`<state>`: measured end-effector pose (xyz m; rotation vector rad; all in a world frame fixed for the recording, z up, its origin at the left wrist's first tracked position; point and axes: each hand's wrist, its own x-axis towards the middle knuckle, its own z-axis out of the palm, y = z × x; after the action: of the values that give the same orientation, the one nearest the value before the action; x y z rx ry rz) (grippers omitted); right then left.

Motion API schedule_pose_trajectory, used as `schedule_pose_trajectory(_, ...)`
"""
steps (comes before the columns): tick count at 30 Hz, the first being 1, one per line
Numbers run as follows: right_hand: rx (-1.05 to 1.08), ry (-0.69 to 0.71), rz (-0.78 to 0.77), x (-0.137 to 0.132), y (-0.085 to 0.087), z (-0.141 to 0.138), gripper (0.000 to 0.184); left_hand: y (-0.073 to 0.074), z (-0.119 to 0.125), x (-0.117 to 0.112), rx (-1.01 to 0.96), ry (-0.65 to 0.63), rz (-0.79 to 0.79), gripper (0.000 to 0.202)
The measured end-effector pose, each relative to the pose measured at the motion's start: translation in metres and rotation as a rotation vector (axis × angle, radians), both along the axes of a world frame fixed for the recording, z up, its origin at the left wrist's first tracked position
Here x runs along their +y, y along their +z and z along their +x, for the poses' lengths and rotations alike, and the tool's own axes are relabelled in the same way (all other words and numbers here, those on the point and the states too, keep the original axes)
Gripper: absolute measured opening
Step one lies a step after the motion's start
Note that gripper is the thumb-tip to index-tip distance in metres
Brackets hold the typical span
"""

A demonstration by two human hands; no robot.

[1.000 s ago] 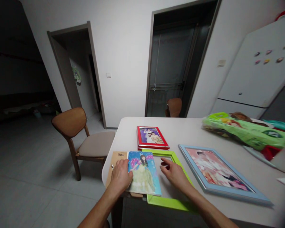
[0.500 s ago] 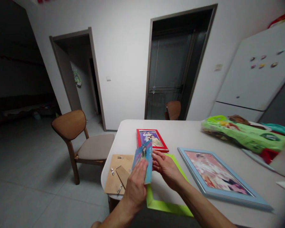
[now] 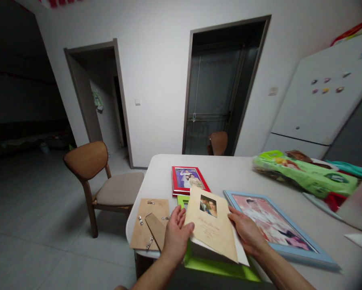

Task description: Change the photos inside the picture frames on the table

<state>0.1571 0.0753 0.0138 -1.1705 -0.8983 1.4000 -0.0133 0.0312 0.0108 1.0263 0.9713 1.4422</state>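
Observation:
A cream paper sheet with a small photo of two people and faint script (image 3: 214,233) is tilted between my hands, with white paper showing beneath it. My left hand (image 3: 178,231) has its thumb over the sheet's left edge, its fingers curled beside that edge. At the right edge, my right hand (image 3: 247,231) pinches the sheet, its fingertips partly hidden behind. Underneath lies a lime-green picture frame (image 3: 220,269), mostly covered. A wooden frame back (image 3: 143,231) with metal clips and a stand leg is on the table just left of my left hand.
On the white table (image 3: 229,169) are a red picture frame (image 3: 173,181) behind the sheet and a large light-blue frame (image 3: 301,253) to the right. A green plastic package (image 3: 307,173) lies at the far right. A wooden chair (image 3: 120,189) stands left of the table.
The blue picture sheet held upright between my hands has gone from view; the cream sheet now faces me. My hands have moved apart, the right one outward to the sheet's right edge.

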Motion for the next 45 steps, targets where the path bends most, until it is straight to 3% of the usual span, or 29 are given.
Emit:
schedule_pose_trajectory(2,-0.054,0.038,-0.042,0.003,0.001,0.009,0.054,-0.005,-0.005,-0.001,0.245,-0.003,-0.035,0.06)
schedule_pose_trajectory(6,-0.2,0.108,-0.066,0.008,-0.005,0.012,0.05,-0.011,-0.01,-0.009,0.767,-0.079,0.076,0.055)
schedule_pose_trajectory(10,-0.339,0.125,-0.023,0.018,-0.015,0.007,0.053,-0.013,-0.009,-0.016,1.021,-0.235,0.07,0.067)
schedule_pose_trajectory(16,-0.671,0.077,0.114,0.03,-0.02,0.001,0.05,-0.01,-0.01,-0.021,1.187,-0.355,0.126,0.07)
schedule_pose_trajectory(22,-1.317,0.051,0.288,0.03,-0.019,0.001,0.033,-0.01,-0.009,-0.022,1.262,-0.378,0.183,0.067)
schedule_pose_trajectory(27,-1.609,-0.003,0.335,0.024,-0.027,0.002,0.03,-0.009,-0.008,-0.024,1.263,-0.366,0.201,0.066)
schedule_pose_trajectory(30,-1.605,-0.015,0.393,0.023,-0.028,0.001,0.031,-0.004,-0.023,-0.028,1.257,-0.379,0.192,0.072)
schedule_pose_trajectory(33,-1.486,0.034,0.476,0.015,-0.022,-0.011,0.035,0.001,-0.057,-0.032,1.314,-0.334,0.11,0.083)
schedule_pose_trajectory(39,-1.3,0.361,0.695,-0.028,-0.003,-0.09,0.033,-0.005,-0.13,-0.03,1.485,-0.131,-0.103,0.079)
schedule_pose_trajectory(42,-1.347,0.48,0.724,-0.04,-0.006,-0.126,0.042,-0.01,-0.144,-0.03,1.472,-0.129,-0.069,0.073)
schedule_pose_trajectory(45,-1.33,0.506,0.676,-0.04,-0.015,-0.141,0.046,-0.012,-0.148,-0.032,1.462,-0.124,-0.048,0.07)
